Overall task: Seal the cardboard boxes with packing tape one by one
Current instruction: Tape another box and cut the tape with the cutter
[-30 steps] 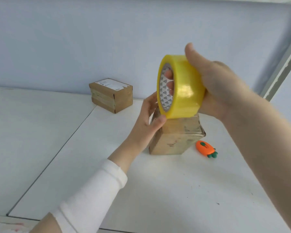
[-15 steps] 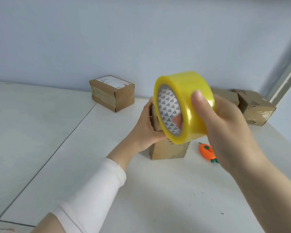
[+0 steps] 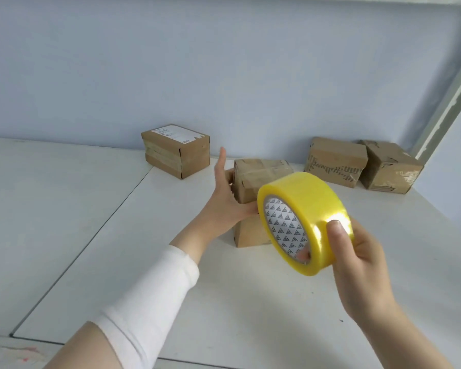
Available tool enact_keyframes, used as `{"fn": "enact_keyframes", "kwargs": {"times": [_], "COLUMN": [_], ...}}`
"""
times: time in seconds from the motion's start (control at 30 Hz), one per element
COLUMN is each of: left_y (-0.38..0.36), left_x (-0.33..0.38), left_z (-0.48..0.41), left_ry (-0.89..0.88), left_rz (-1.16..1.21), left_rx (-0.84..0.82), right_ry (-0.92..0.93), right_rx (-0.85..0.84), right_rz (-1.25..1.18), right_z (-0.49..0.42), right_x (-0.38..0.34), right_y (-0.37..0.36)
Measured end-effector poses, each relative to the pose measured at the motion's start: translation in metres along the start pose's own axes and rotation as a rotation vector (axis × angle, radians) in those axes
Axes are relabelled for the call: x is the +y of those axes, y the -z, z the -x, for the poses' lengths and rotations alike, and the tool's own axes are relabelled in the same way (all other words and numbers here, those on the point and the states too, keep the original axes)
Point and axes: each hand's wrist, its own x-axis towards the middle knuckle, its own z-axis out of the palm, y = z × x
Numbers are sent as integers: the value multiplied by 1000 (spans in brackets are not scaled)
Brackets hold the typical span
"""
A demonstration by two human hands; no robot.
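A small upright cardboard box stands in the middle of the white table. My left hand rests flat against its left side, thumb raised and fingers straight across the front. My right hand grips a yellow roll of packing tape in front of and below the box, thumb on the outer band and fingers inside the patterned core. The roll hides the box's lower right part.
A labelled cardboard box sits at the back left by the wall. Two more worn boxes, one and another, stand at the back right. A seam divides the table from a second surface on the left.
My right hand has brought the tape roll down from above the box and toward me. My left hand stays on the box, its thumb now raised. The orange cutter is hidden.
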Motion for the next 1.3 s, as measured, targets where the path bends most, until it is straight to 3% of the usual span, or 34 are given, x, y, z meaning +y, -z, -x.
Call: {"fn": "enact_keyframes", "kwargs": {"times": [0.13, 0.27, 0.43, 0.63, 0.8, 1.0, 1.2, 1.3], "left_y": [8, -1, -17, -23, -27, -23, -25, -24], "left_x": [3, 20, 24, 4, -13, -19, -15, -15], "left_z": [12, 20, 8, -18, -27, -33, -32, -31], "left_ry": [-59, -112, 45, 136, 260, 234, 242, 257], "left_rz": [-55, -24, 128, 128, 67, 3, -6, -13], "left_rx": [-59, 75, 273, 427, 379, 364, 357, 344], "right_ry": [-20, -10, -150, -304, -261, -111, -89, -138], "right_rx": [14, 45, -70, -98, -224, -28, -133, -51], "right_rz": [-19, -40, 20, 77, 166, 56, 49, 29], "right_z": [-7, -29, -95, -127, -111, -80, -60, -52], "right_x": [-2, -26, -59, -24, 10, 12, 10, -5], "right_y": [-1, -4, -16, -46, -51, -19, -18, -17]}}
